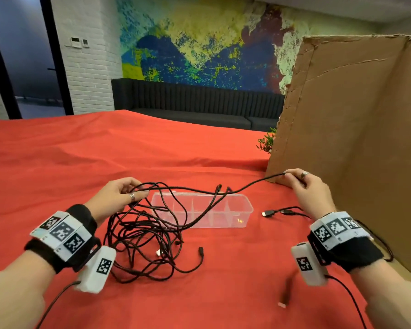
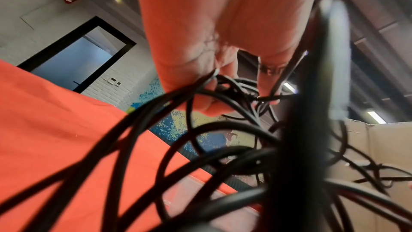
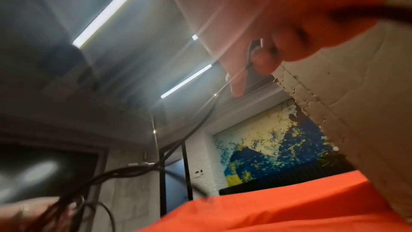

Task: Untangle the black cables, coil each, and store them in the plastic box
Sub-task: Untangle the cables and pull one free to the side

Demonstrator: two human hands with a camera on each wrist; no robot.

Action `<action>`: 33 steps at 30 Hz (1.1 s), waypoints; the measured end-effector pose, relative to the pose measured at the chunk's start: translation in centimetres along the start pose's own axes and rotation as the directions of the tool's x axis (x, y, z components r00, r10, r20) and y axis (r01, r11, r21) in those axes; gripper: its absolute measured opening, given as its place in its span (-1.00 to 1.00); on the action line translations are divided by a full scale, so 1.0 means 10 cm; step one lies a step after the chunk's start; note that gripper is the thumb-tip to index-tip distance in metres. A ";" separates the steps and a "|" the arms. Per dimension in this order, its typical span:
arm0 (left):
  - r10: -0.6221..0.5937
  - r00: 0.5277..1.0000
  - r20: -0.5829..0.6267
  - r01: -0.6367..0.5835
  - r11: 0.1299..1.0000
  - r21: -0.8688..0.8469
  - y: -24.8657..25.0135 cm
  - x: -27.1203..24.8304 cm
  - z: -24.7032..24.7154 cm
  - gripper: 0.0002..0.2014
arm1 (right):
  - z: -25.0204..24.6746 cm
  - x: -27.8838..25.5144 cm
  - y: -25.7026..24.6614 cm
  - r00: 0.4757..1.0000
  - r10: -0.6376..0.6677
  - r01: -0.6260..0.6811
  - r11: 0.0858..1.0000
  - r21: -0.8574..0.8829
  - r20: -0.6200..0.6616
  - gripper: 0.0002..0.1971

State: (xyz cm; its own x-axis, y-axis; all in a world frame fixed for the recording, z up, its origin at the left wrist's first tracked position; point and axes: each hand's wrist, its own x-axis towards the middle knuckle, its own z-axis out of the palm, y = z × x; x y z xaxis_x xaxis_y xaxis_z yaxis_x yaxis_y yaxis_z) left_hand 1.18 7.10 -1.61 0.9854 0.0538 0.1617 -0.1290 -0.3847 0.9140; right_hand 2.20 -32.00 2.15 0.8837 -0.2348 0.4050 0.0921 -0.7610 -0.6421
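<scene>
Black cables (image 1: 150,236) lie in a loose tangle on the red-covered surface (image 1: 57,162), just left of and in front of the clear plastic box (image 1: 242,211), with several strands draped over its near wall. From the head view, my left hand (image 1: 119,195) grasps a bunch of loops left of the box, while my right hand (image 1: 306,188) pinches one strand stretched taut over the box toward the cardboard sheet (image 1: 354,138). I judge a harder pull could cinch the knot or drag the light box along. Two loose plugs (image 1: 274,213) lie right of the box.

Left wrist view: fingers (image 2: 207,105) curl round several strands; near cables blur into black.

Right wrist view: smeared, fingertips (image 3: 263,63) nip the strand; the box is out of sight.
</scene>
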 end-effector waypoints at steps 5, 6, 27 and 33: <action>0.053 0.998 0.034 -0.057 0.991 0.122 0.08 -0.02 0.01 -0.77 | -0.09 0.08 0.09 0.980 -0.030 -0.039 0.939 -0.340 -0.196 -0.72; 0.070 0.997 0.036 -0.074 0.984 0.160 0.11 -0.03 0.01 -0.68 | -0.13 0.10 0.10 0.974 -0.036 -0.050 0.928 -0.369 -0.223 -0.71; 0.208 0.952 0.223 -0.205 0.978 -0.037 0.82 -0.16 0.33 -0.93 | 0.47 -0.28 -1.19 0.846 -0.377 0.088 0.796 0.598 0.377 -0.67; 0.026 0.878 0.478 -0.095 0.988 0.120 0.46 -0.14 0.25 -0.68 | -0.05 0.09 -1.03 0.992 -0.109 0.112 0.491 0.864 -0.066 -0.62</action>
State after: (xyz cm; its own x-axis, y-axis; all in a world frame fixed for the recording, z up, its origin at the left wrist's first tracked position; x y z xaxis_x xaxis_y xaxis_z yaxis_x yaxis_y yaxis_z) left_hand -0.46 2.98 1.41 0.9152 -0.4029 -0.0117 -0.2077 -0.4962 0.8430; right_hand 1.85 -24.71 9.45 0.8360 -0.1902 0.5148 0.5404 0.1223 -0.8325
